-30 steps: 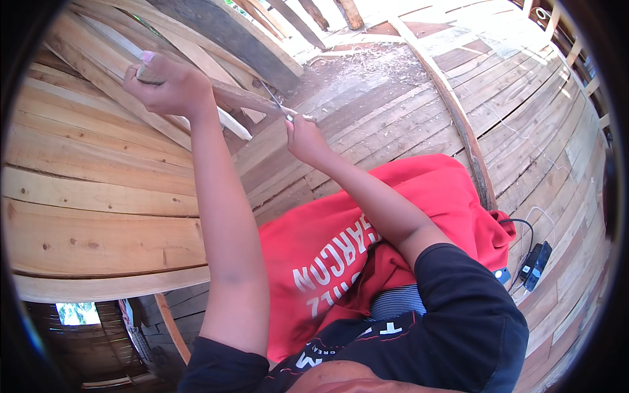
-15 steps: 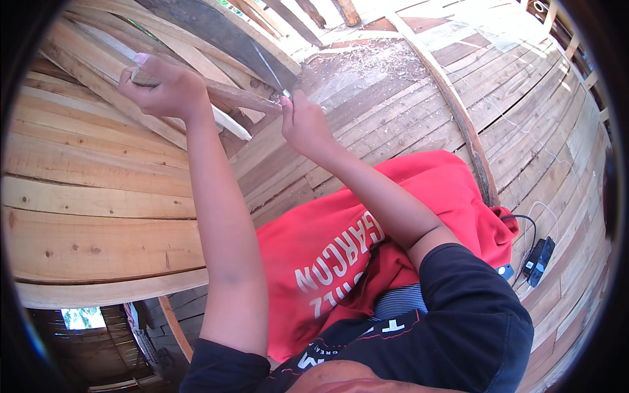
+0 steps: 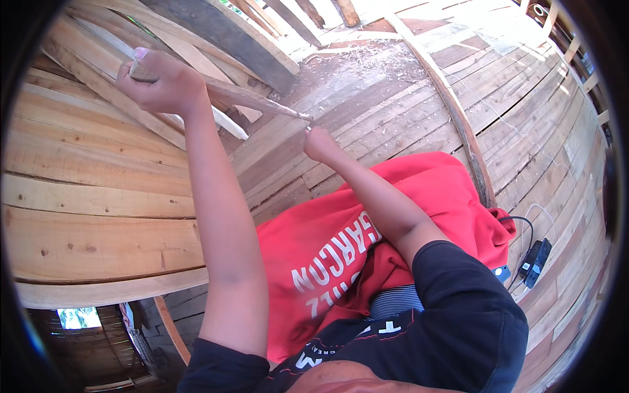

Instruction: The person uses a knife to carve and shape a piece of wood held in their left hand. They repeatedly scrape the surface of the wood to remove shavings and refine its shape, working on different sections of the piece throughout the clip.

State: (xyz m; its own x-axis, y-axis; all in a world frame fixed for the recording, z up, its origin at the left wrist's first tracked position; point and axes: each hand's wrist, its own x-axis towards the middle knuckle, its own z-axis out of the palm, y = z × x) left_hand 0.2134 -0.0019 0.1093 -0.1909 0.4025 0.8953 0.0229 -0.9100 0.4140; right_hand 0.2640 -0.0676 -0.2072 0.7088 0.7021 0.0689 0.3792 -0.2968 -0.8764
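My left hand (image 3: 164, 84) is raised and closed around the thick end of a tapered wooden stick (image 3: 252, 101). The stick slants down to the right and ends in a thin point. My right hand (image 3: 321, 143) is a closed fist just under that point, almost touching it. A thin blade it held in the earlier frames is now hidden inside the fist, with only a sliver showing at the stick's tip. A red cloth with white lettering (image 3: 367, 242) lies over my lap, under my right forearm.
Curved wooden planks (image 3: 85, 190) surround me like the inside of a boat hull. Wood shavings (image 3: 367, 62) lie on the boards ahead, next to a dark beam (image 3: 223, 36). A black device with a cable (image 3: 536, 262) rests on the planks at my right.
My right hand has slid slightly down and right, off the stick to just below its tip. The thin blade that pointed upward is no longer visible. My left hand has hardly moved.
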